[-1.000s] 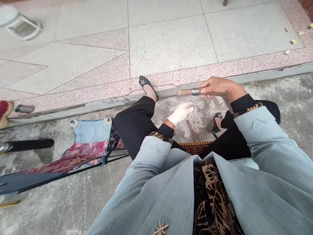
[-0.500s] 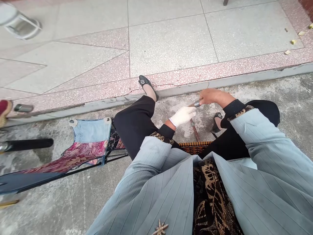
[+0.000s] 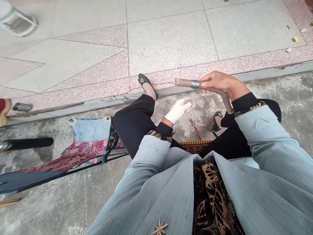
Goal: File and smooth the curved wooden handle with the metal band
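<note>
My right hand (image 3: 216, 83) grips a bent brown stick (image 3: 183, 82) with silvery wire (image 3: 195, 84) wound round it. One thick end points left, above the step's edge, and the other end bends down by my wrist. My left hand (image 3: 179, 109) wears a white glove and is held lower, apart from the stick. Its fingers are curled closed, and what they hold, if anything, cannot be made out. Below the hands a thin reddish-brown stick (image 3: 196, 129) with a band near its tip slants between my legs, close to a woven orange-and-black edge (image 3: 195, 147).
To the left stands a folding chair (image 3: 90, 130) with patched denim and floral cloth, near a black tube (image 3: 29, 143). A grey metal cylinder (image 3: 22, 107) lies on the raised tiled step (image 3: 171, 42). Someone's red shoe (image 3: 3, 111) shows at the left edge. Pale petals (image 3: 295, 39) lie far right.
My right hand has moved up and right with the bent stick, which has come away from my gloved left hand. My left hand has shifted slightly left and stays low.
</note>
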Available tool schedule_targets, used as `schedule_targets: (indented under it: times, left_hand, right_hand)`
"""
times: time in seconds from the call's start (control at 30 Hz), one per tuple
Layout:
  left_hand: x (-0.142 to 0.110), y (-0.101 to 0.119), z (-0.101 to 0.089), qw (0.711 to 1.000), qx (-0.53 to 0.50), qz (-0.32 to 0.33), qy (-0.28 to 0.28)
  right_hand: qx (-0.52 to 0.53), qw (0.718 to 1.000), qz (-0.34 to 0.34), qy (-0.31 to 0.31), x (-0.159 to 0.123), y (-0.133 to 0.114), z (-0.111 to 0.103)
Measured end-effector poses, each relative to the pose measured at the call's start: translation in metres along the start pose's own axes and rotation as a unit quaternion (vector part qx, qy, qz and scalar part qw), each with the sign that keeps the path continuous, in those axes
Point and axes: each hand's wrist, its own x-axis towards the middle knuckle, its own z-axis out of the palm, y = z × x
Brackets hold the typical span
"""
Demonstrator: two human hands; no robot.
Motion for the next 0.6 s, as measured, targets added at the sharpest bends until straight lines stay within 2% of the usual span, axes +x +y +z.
schedule_targets:
  times: [0.17,0.37,0.5,0.6]
  left_hand:
    - [-0.001,-0.002,0.006,0.994,0.108,0.002,-0.014]
    - [-0.001,0.001,0.005,0.969,0.247,0.010,-0.022]
    - [-0.002,0.002,0.006,0.921,0.388,0.012,-0.035]
    - [-0.003,0.005,0.005,0.874,0.482,0.012,-0.054]
  right_hand:
    - [0.018,0.999,0.036,0.026,0.013,0.008,0.014]
    - [-0.085,0.994,0.063,0.042,0.015,0.007,0.019]
    - [-0.168,0.979,0.110,0.022,0.021,0.006,0.026]
    - [-0.303,0.941,0.150,-0.024,0.027,0.006,0.035]
